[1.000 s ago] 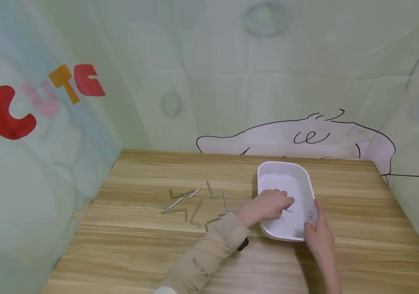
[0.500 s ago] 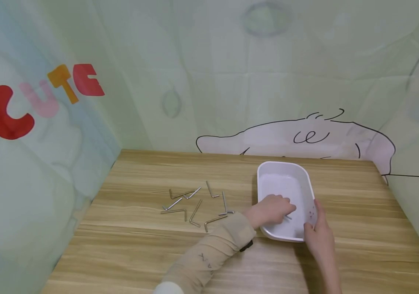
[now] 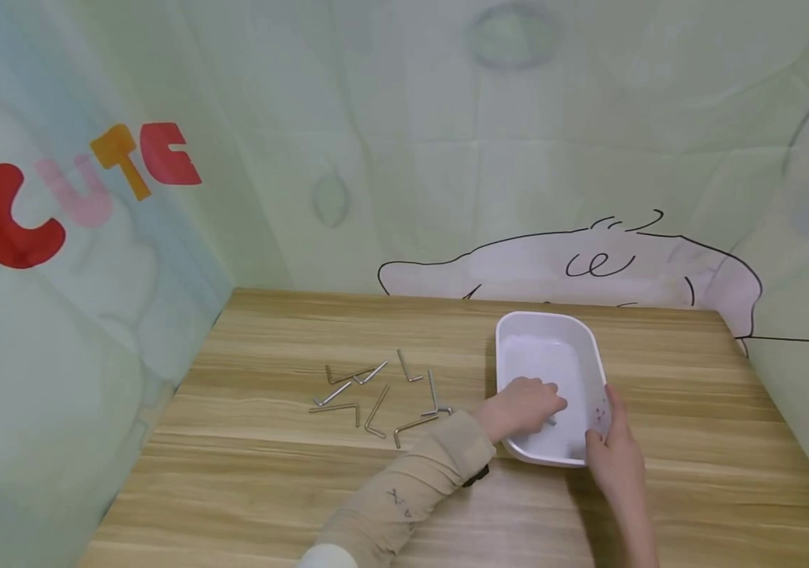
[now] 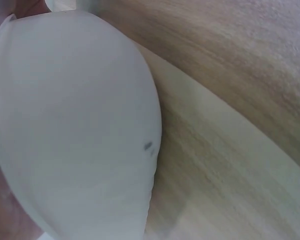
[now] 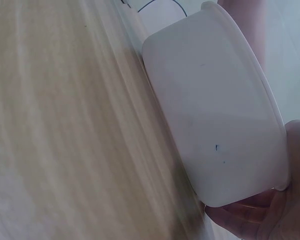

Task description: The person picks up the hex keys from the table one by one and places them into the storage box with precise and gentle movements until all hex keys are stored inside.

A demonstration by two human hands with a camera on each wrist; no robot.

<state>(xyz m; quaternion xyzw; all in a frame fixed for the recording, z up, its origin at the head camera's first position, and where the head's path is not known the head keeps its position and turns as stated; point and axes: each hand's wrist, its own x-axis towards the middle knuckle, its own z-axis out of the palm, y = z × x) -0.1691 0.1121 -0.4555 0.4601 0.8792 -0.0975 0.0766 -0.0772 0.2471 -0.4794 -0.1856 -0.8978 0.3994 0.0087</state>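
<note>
In the head view my left hand [image 3: 526, 407] reaches down inside a white plastic tub [image 3: 560, 461], its fingers curled. A short grey end of a hex key [image 3: 550, 420] pokes out beneath those fingertips; the rest is covered by the hand. My right hand [image 3: 616, 450] grips the tub's right wall near the front corner, thumb at the rim. From the right wrist, that hand [image 5: 285, 195] shows at the lower corner of the tub [image 5: 215, 110]. The left wrist view is mostly filled by the tub's outer wall [image 4: 80, 115].
Several L-shaped hex keys [image 3: 377, 410] lie scattered on the wooden table [image 3: 262, 481] left of the tub. A printed cloth backdrop [image 3: 418, 197] rises behind the table and along its left side.
My left hand has shifted slightly toward the tub's near end, and less of the hex key shows under the fingers. The right hand and the tub stay in place.
</note>
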